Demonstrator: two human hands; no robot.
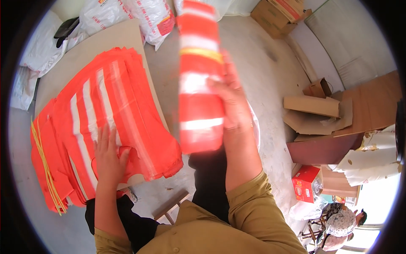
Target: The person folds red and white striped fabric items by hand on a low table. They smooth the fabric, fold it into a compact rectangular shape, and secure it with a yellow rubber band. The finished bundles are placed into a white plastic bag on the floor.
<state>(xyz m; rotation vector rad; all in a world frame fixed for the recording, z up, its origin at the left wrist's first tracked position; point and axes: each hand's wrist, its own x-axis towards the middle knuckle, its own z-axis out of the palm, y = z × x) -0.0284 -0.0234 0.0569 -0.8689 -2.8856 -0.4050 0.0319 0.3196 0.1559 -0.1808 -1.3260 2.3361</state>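
Observation:
A thick stack of orange-red safety vests (137, 127) with silver-white reflective stripes lies to my left. My left hand (111, 156) rests on top of it, fingers stretched over the stripes and thumb apart. Held up in front of me is a folded bundle of the same striped orange-red material (198, 137), long and narrow, with a yellow band around it. My right hand (231, 99) grips it from its right side, thumb across the front; motion blurs the bundle a little. Several thin yellow bands (45, 169) lie across the stack's left end.
Beneath the stack is a beige board (124, 36). White plastic sacks (103, 19) stand along the far left. Cardboard boxes (275, 19) sit at the far right, with an opened carton (311, 106) nearer. A red box (305, 184) and seated people (340, 222) are at the lower right.

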